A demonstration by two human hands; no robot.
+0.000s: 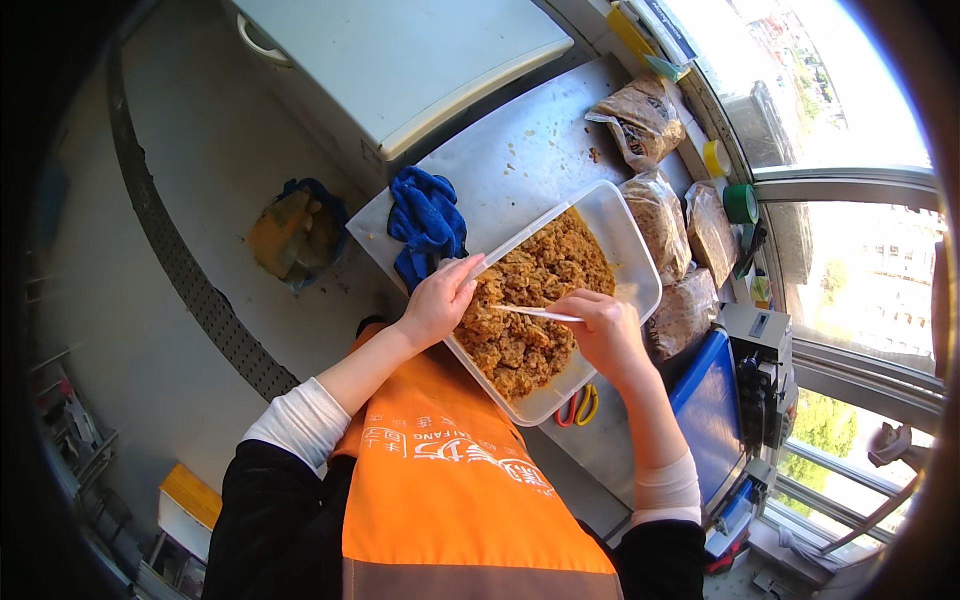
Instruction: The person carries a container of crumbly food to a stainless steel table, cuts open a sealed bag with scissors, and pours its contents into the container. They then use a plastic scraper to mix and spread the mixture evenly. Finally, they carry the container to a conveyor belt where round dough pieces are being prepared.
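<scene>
A clear plastic tub (637,251) stands tilted across the picture at the near edge of a metal table. It holds a brown, crumbly food mixture (536,300). My left hand (442,298) grips the tub's rim at its left side, thumb towards the inside. In my right hand (604,326), above the mixture, is a thin white utensil (536,311); its tip touches the mixture near the middle. The utensil's exact kind cannot be told. Scissors with red and yellow handles (586,405) lie beside the tub's near corner, their blades hidden.
A blue cloth (426,221) lies on the metal table (499,180) left of the tub. Filled plastic bags (654,221) line the window side. A blue-and-grey machine (709,405) stands at right, a white chest-like appliance (420,60) behind. A lined waste bin (300,232) is on the floor.
</scene>
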